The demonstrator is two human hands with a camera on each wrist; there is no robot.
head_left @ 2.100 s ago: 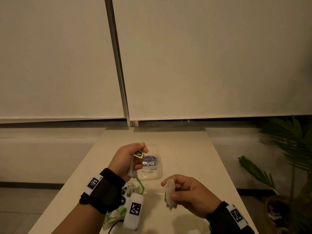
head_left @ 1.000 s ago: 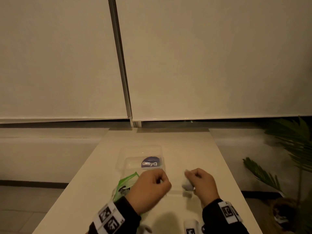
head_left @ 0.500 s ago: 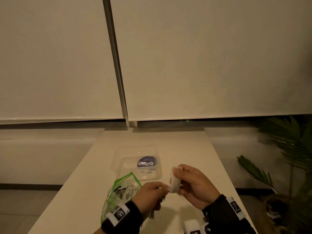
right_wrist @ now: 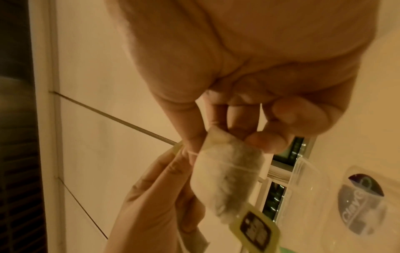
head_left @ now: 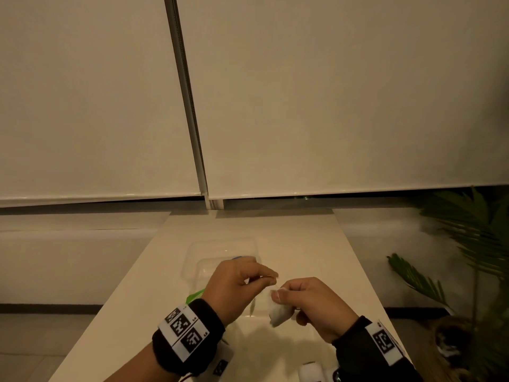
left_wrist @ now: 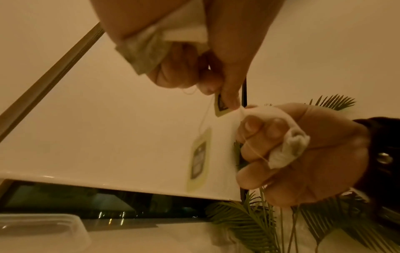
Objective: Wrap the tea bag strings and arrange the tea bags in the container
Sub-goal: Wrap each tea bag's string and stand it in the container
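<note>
My right hand (head_left: 278,295) grips a white tea bag (head_left: 277,313) low over the table's near middle; in the right wrist view its fingertips pinch the tea bag (right_wrist: 227,179) at the top. My left hand (head_left: 271,278) is just left of it and pinches a small yellow tag (left_wrist: 220,106) on the string. A thin string (left_wrist: 254,150) crosses the right fingers. A second tea bag (left_wrist: 142,51) sits tucked in the left palm, and its tag (left_wrist: 199,159) dangles below. The clear container (head_left: 220,250) stands behind the left hand.
A green plastic pouch (head_left: 196,295) lies behind my left wrist. The white table (head_left: 303,238) is narrow, with floor on both sides. A palm plant (head_left: 468,244) stands off the right edge. White blinds (head_left: 330,92) close the far side.
My left hand rose from under the tea bag to its left side, in front of the container. My right hand lowered the tea bag and tipped it downward.
</note>
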